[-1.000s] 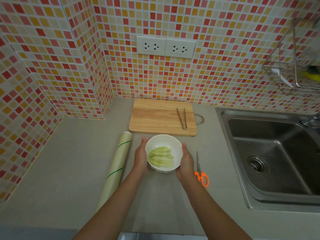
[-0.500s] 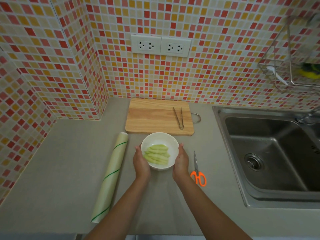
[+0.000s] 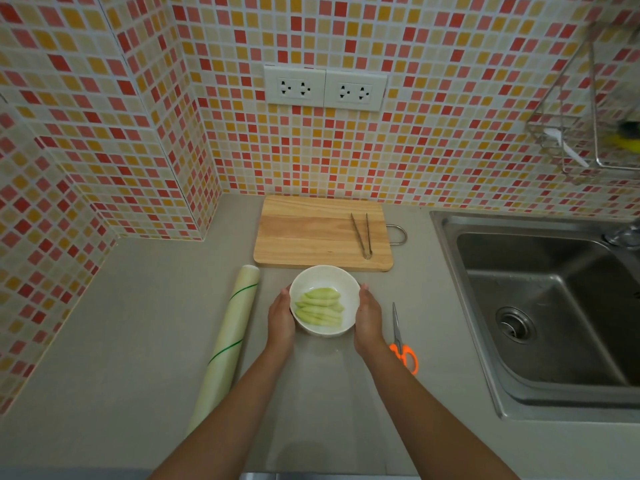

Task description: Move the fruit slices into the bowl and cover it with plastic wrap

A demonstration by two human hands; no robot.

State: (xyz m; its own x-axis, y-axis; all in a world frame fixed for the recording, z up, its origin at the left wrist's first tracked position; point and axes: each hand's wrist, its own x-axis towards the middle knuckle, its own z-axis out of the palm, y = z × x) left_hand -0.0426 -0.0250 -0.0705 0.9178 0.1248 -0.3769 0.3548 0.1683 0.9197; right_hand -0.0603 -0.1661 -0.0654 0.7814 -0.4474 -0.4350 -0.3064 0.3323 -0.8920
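A white bowl (image 3: 332,277) stands on the grey counter just in front of the cutting board. Several pale green fruit slices (image 3: 320,306) lie inside it. My left hand (image 3: 280,318) cups the bowl's left side and my right hand (image 3: 369,318) cups its right side, palms against the wall of the bowl. A roll of plastic wrap (image 3: 227,344) with thin green lines lies lengthwise on the counter to the left of my left arm. I cannot tell whether any wrap lies over the bowl.
A wooden cutting board (image 3: 311,232) lies behind the bowl with metal tongs (image 3: 362,233) on its right part. Orange-handled scissors (image 3: 401,341) lie right of my right hand. A steel sink (image 3: 540,306) fills the right side. Tiled walls close the back and left.
Both hands stay on the bowl's sides. The bowl and hands sit a little further from the cutting board than a second ago; the view has shifted slightly.
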